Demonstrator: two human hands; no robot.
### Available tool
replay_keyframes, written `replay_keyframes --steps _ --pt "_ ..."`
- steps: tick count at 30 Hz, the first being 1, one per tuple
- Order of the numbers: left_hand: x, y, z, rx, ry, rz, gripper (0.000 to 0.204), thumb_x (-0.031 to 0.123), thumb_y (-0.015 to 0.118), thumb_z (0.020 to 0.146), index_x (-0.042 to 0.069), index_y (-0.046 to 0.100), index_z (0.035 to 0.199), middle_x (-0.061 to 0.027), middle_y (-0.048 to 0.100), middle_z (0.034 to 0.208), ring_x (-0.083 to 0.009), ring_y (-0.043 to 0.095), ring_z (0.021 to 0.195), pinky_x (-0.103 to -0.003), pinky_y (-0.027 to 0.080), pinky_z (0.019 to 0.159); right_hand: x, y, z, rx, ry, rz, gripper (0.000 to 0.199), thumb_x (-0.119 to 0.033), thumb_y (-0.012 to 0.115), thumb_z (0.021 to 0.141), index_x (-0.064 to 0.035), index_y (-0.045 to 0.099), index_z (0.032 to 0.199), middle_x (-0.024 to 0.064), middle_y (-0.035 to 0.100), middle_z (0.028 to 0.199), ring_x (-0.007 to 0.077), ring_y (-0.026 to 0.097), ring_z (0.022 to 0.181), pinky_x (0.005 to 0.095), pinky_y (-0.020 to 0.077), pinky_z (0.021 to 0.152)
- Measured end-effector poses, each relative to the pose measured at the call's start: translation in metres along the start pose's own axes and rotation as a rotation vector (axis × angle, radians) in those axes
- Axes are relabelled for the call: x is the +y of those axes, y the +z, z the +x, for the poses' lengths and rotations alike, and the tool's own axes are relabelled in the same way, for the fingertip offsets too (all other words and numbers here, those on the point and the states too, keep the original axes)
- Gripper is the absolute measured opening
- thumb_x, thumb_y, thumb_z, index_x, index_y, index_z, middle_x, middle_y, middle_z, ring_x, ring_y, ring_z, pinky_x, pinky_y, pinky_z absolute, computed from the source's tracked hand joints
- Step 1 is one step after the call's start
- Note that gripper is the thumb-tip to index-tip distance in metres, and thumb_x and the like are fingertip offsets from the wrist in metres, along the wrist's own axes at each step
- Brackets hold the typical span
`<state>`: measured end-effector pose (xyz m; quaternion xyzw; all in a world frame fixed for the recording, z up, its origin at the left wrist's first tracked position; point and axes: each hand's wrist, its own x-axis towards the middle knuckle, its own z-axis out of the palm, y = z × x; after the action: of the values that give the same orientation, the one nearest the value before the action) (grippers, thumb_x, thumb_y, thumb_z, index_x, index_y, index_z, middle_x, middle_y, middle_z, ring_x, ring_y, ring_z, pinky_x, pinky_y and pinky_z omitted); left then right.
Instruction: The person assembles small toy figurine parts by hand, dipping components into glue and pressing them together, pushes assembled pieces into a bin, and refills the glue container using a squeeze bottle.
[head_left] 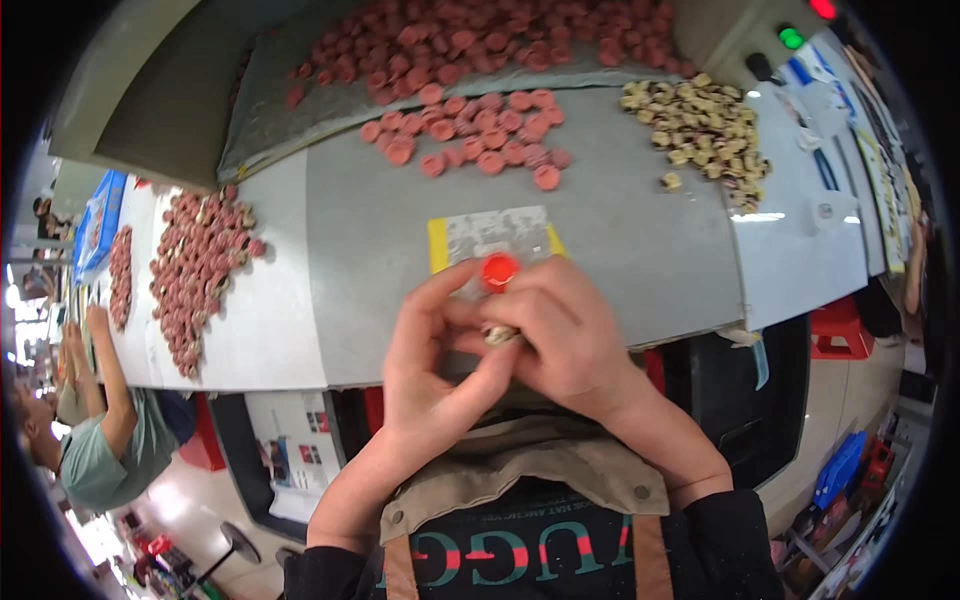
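Note:
Both my hands meet over the near edge of the table, in front of my apron. My left hand (pixel 425 355) is closed, its index finger and thumb curled in toward the middle. Against it presses my right hand (pixel 575 330), closed too, with bent fingers. A bright red round cup-shaped cap (pixel 499 271) is pinched between the fingertips of both hands. Lower down, by the thumbs, a small cream-and-dark piece (pixel 499 335) shows in the right hand's grip; the fingers hide part of it. Just beyond lies a flat grey-and-yellow printed sheet (pixel 490 228).
Loose pink cups (pixel 490 135) lie ahead, below a heap of more cups (pixel 470 40). Cream-and-dark pieces (pixel 705 130) are piled at the right. Assembled-looking pink pieces (pixel 198 260) spread at the left, near a blue tray (pixel 100 225). A co-worker (pixel 115 440) is at the left. A red stool (pixel 840 328) stands at the right.

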<state>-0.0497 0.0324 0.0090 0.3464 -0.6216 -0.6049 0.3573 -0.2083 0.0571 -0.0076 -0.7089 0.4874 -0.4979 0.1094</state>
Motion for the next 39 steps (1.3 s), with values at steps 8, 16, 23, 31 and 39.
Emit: replay_keyframes --steps 8,16,23,31,39 --pt "0.006 -0.084 0.021 0.220 0.280 1.167 0.025 0.006 0.066 0.085 0.002 0.062 0.110 -0.0130 0.061 0.106 -0.0282 0.058 0.097 -0.035 0.049 0.082 0.021 -0.073 -0.003 -0.001 0.123 -0.266 0.014 -0.003 0.067 0.081 -0.0032 0.065 0.095 0.0121 0.060 0.087 0.0290 0.059 0.082 0.0369 0.0486 0.072" --pt "0.018 -0.094 0.066 0.179 0.453 1.192 0.031 0.010 0.064 0.086 0.004 0.060 0.116 -0.0150 0.057 0.114 -0.0314 0.055 0.106 -0.037 0.047 0.086 0.057 -0.119 0.016 -0.073 0.228 -0.490 0.019 -0.004 0.065 0.085 -0.0022 0.061 0.104 0.0121 0.059 0.099 0.0279 0.060 0.084 0.0351 0.0489 0.076" --pt "-0.001 -0.065 0.100 -0.012 0.348 0.851 0.018 0.011 0.065 0.085 0.005 0.062 0.102 -0.0134 0.057 0.101 -0.0286 0.060 0.093 -0.035 0.049 0.080 0.009 -0.107 0.023 -0.370 0.503 -0.283 0.017 -0.005 0.065 0.085 -0.0028 0.063 0.101 0.0105 0.060 0.100 0.0272 0.059 0.090 0.0361 0.0485 0.080" --pt "0.020 -0.071 0.041 0.189 -0.032 0.088 0.026 0.003 0.059 0.090 0.001 0.060 0.116 -0.0030 0.060 0.096 -0.0112 0.061 0.091 -0.025 0.049 0.079 0.023 -0.085 0.018 -0.354 0.176 -0.293 0.022 -0.004 0.065 0.084 -0.0042 0.064 0.106 0.0101 0.061 0.102 0.0262 0.060 0.093 0.0357 0.0486 0.082" --pt "0.016 -0.049 -0.004 0.064 -0.278 -0.488 0.037 0.011 0.058 0.095 0.000 0.053 0.130 -0.0033 0.060 0.111 -0.0112 0.059 0.100 -0.025 0.047 0.088 0.009 -0.076 0.022 -0.368 0.220 -0.412 0.018 -0.004 0.065 0.085 -0.0018 0.063 0.103 0.0096 0.062 0.096 0.0247 0.062 0.088 0.0338 0.0497 0.077"
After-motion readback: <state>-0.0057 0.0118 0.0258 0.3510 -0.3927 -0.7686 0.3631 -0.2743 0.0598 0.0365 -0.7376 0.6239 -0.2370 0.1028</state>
